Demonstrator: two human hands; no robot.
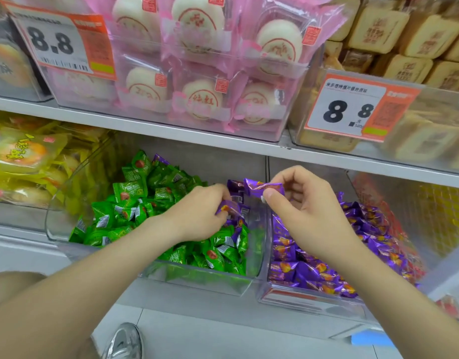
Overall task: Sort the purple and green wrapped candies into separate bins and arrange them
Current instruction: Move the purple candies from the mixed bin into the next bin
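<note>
Head view: looks mostly sorted, green bin (194, 281) left, purple bin (300, 297) right. The left hand (197, 213) and right hand (308, 211) each pinch a stray purple candy (259, 189) at the green bin's far right corner. A few more strays are there.

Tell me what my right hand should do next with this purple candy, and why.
Probably move the right hand slightly right and release its purple candy into the purple bin. It is pinched above the divider, and that bin holds purple wrappers, while the green bin beside it has stray purple ones.
</note>
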